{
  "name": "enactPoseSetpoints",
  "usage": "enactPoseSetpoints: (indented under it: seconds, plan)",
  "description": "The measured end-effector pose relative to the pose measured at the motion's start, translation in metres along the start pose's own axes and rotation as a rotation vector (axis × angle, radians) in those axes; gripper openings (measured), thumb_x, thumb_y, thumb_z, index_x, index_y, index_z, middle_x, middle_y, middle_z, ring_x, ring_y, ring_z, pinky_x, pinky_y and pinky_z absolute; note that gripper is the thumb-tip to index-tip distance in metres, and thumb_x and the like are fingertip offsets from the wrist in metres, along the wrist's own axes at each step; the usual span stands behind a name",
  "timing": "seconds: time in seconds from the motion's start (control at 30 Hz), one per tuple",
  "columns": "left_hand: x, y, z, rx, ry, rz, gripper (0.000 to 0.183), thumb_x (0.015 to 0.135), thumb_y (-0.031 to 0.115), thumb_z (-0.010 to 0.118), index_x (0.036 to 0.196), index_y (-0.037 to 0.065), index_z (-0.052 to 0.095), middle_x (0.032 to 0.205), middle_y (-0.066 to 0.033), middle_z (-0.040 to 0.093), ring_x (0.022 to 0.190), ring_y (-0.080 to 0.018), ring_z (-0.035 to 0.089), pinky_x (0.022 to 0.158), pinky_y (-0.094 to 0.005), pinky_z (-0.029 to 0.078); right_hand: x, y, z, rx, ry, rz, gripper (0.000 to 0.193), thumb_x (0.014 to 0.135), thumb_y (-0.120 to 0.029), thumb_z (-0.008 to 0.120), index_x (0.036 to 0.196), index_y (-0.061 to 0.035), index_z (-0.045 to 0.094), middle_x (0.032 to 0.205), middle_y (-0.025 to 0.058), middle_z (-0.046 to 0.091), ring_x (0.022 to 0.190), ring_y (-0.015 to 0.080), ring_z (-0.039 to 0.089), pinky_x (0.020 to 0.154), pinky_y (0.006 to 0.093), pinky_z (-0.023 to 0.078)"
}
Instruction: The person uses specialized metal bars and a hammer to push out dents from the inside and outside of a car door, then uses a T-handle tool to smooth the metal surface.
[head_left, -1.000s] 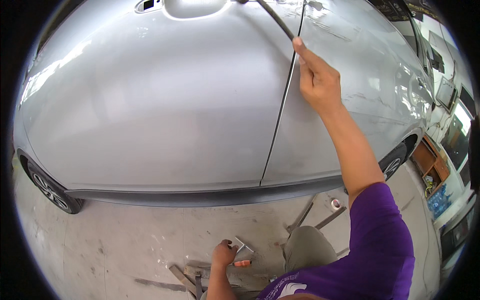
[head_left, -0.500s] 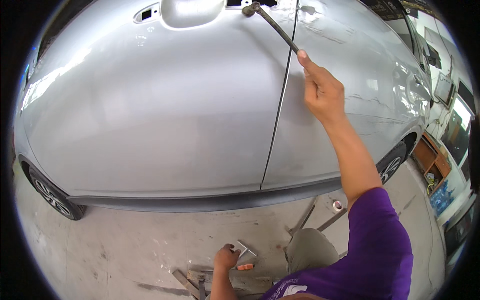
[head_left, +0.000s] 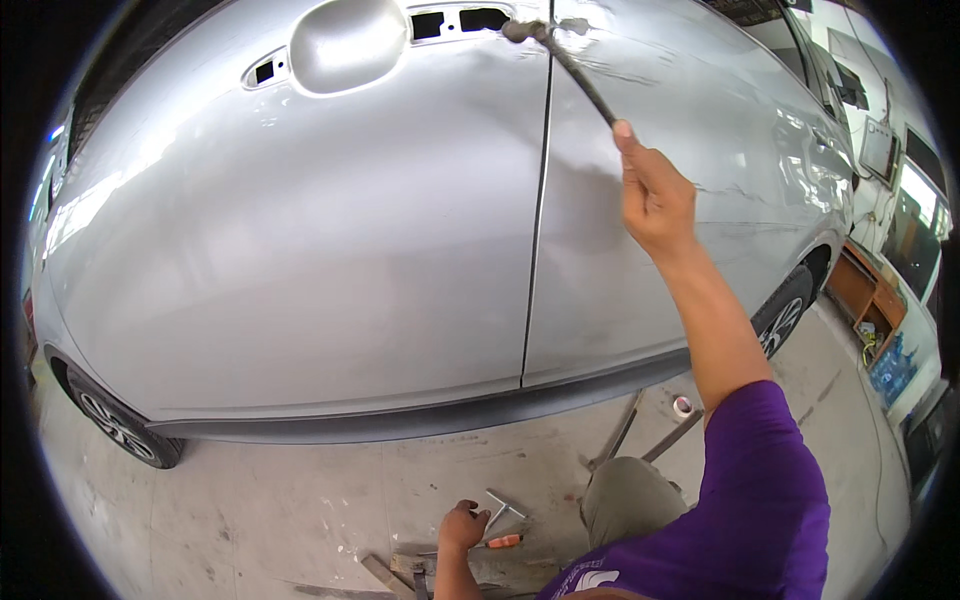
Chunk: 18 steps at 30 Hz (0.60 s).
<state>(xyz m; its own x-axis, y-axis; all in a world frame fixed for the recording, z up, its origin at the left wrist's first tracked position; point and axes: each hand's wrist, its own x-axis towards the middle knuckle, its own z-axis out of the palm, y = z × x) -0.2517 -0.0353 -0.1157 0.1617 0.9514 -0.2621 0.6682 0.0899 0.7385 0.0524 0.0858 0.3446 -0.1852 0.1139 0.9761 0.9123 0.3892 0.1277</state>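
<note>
My right hand [head_left: 660, 200] is closed round the handle of a dark hammer [head_left: 585, 85], thumb laid along it. The blurred hammer head is at the upper edge of a silver car door [head_left: 350, 250], between the dark cut-out and the door seam; whether it touches the metal I cannot tell. Scuffs and creases mark the silver panel [head_left: 690, 130] right of the seam. Low down, my left hand [head_left: 463, 523] has curled fingers beside a metal T-shaped tool [head_left: 506, 506]. That tool's stem runs to the fingers, but a grip on it cannot be made out.
An orange-handled screwdriver [head_left: 504, 541] lies by my left hand, near wooden pieces [head_left: 385, 575]. A tape roll [head_left: 682, 407] and dark bars [head_left: 672, 437] are by my knee [head_left: 635, 500]. A wooden cabinet [head_left: 865, 290] stands at the right wall.
The hammer head has moved right along the door, from below the cut-out to beside the seam. The view has shifted, showing more of the handle recess. My left hand stays by the T-shaped tool.
</note>
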Motion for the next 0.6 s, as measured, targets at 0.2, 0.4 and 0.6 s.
enactPoseSetpoints:
  seconds: [0.2,0.4,0.6]
  plan:
    - [-0.002,0.002,-0.002,0.055,0.001,-0.003,0.048,0.080,0.038,0.065,0.110,0.001,0.063,0.096,-0.0185,0.070,0.093,-0.0345,0.066,0.084,-0.0423,0.051,0.011,0.000,-0.013,0.124,0.257,-0.089,0.056,0.084,0.004,0.055,0.127,-0.0312,0.060,0.064,0.0041,0.054,0.053,0.0173,0.049,0.053,0.0318,0.045]
    - [0.002,0.003,0.001,0.062,-0.038,-0.023,0.049,0.080,0.038,0.065,0.112,0.001,0.062,0.097,-0.0183,0.069,0.096,-0.0342,0.066,0.085,-0.0425,0.051,0.003,0.008,-0.003,0.062,0.141,-0.065,0.055,0.083,0.003,0.057,0.126,-0.0309,0.061,0.062,0.0028,0.052,0.053,0.0169,0.048,0.052,0.0312,0.045]
    - [0.003,0.009,0.000,0.048,-0.036,-0.026,0.049,0.080,0.038,0.066,0.113,0.001,0.062,0.099,-0.0184,0.069,0.097,-0.0341,0.065,0.086,-0.0426,0.050,-0.008,0.014,0.006,0.026,0.083,-0.104,0.057,0.081,0.005,0.057,0.126,-0.0297,0.061,0.059,0.0016,0.047,0.050,0.0158,0.044,0.047,0.0303,0.041]
